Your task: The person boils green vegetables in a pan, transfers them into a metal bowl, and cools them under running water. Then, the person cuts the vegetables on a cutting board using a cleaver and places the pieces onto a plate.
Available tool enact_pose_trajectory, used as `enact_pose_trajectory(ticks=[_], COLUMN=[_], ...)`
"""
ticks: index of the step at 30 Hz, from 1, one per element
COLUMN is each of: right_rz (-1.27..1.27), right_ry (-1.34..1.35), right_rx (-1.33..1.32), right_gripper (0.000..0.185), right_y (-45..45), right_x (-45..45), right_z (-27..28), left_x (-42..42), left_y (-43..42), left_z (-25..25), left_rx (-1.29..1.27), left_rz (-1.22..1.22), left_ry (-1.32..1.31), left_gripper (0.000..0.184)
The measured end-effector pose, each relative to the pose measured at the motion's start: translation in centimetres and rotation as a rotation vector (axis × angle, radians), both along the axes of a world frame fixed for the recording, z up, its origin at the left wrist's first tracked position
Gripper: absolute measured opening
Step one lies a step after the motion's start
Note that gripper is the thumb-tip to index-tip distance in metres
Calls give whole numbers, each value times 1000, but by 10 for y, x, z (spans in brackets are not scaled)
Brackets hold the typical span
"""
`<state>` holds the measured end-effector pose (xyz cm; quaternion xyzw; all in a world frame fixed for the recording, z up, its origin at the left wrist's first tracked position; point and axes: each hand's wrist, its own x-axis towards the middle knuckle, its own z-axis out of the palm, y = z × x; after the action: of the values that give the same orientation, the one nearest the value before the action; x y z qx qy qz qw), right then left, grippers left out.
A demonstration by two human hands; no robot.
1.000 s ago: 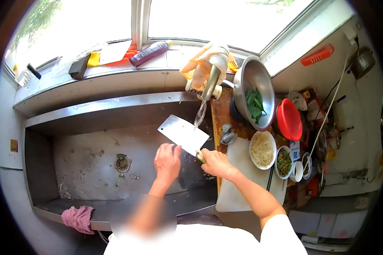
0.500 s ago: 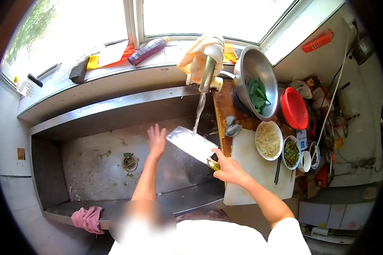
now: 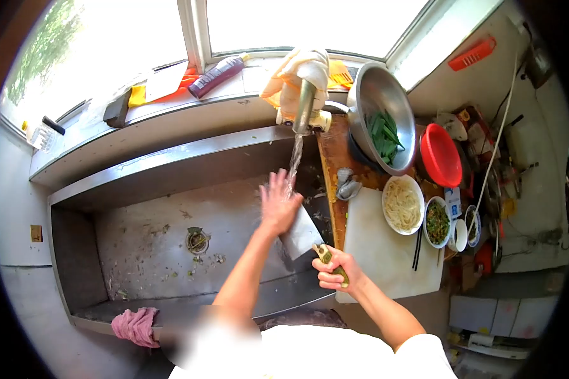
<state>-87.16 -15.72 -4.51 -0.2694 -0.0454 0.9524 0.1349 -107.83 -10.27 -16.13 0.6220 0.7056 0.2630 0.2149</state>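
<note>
A cleaver (image 3: 302,236) is held over the metal sink (image 3: 164,202), its wide blade under the running water (image 3: 296,151). My right hand (image 3: 342,270) is wrapped around its greenish handle. Flat across the upper part of the blade lies my left hand (image 3: 279,205), fingers stretched out and covering much of it, with water falling on the fingers. The stream comes from a metal faucet (image 3: 305,107) that has cloth wrapped around its top.
Right of the sink are a white cutting board (image 3: 385,265) with chopsticks (image 3: 417,250), a bowl of pale shreds (image 3: 403,203), a bowl of chopped greens (image 3: 437,221), a steel bowl (image 3: 398,114) with leaves and a red basket (image 3: 440,156). A pink cloth (image 3: 136,326) hangs on the sink's front edge.
My left hand has moved right, from beside the cleaver onto its blade. The cleaver has turned more upright, and my right hand has come lower, its fingers now curled around the handle.
</note>
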Motion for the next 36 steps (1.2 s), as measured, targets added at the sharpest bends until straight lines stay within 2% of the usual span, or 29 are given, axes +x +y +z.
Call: enact_pose_trajectory(ticks=[2, 3, 4, 6, 7, 8, 9, 10, 11, 14, 17, 20, 21, 22, 24, 28, 29, 30, 31, 32, 33, 34, 35, 36], right_rz=[11, 1, 99, 266, 348, 438, 438, 444, 410, 244, 216, 226, 243, 256, 251, 216, 195, 158, 119, 76, 17, 104, 117, 67], right_ry=[9, 18, -95, -351, -544, -831, -973, -1112, -1179, -1382, -1528, -1621, -1658, -1701, -1768, -1830, -1834, -1849, -1873, -1907, -1934, -1938, -1969, -1986], right_rx=[-14, -79, 102, 449, 899, 1318, 1457, 1593, 1608, 1767, 1824, 1891, 1902, 1906, 1896, 1855, 1859, 1864, 1866, 1865, 1876, 1799, 1784, 1806], right_gripper=[37, 50, 55, 67, 72, 78, 76, 74, 76, 76, 75, 70, 69, 68, 60, 45, 41, 38, 35, 32, 29, 40, 34, 31], right_y=[-8, -9, -10, -14, -18, -22, -28, -34, -41, -56, -69, -70, -70, -71, -71, -85, -91, -98, -105, -111, -117, -128, -132, -137], right_x=[16, 27, 36, 59, 63, 67, 76, 84, 97, 131, 168, 195, 199, 201, 200, 198, 198, 199, 198, 196, 194, 198, 198, 196], right_z=[3, 4, 6, 12, 18, 25, 27, 27, 21, 11, -5, -27, -28, -31, -33, -18, -14, -10, -5, -1, 2, -8, -7, -5], left_x=[-21, -34, -44, -56, -63, -59, -56, -52, -48, -29, 4, 22, 23, 28, 38, 65, 67, 67, 57, 51, 43, 15, -13, -5], left_y=[14, 15, 10, -11, -20, -31, -43, -55, -62, -52, -17, 3, 5, 11, 17, 70, 92, 110, 141, 159, 173, 198, 225, 199], left_z=[-31, -30, -37, -42, -55, -56, -56, -59, -63, -64, -2, -5, -14, -19, -14, 71, 87, 107, 94, 110, 116, 95, 74, 97], left_rx=[-46, -111, -51, 95, -116, -152, -180, -150, -125, 185, -187, -245, -256, -348, -267, 330, 332, 383, 491, 224, 182, 41, -107, -30], left_rz=[86, 106, 177, 350, 488, 505, 532, 349, 173, -162, -94, -154, -236, -388, -416, -29, 81, 145, 183, 170, 74, 16, 3, 4], left_ry=[86, -42, -311, -398, -314, -110, 100, 128, 157, 236, 196, 221, 176, 277, 129, 78, 232, 188, 328, 345, 388, 112, -152, -539], left_gripper=[56, 54, 50, 37, 27, 22, 18, 15, 13, 12, 15, 16, 16, 16, 15, 12, 14, 22, 31, 34, 34, 41, 50, 43])
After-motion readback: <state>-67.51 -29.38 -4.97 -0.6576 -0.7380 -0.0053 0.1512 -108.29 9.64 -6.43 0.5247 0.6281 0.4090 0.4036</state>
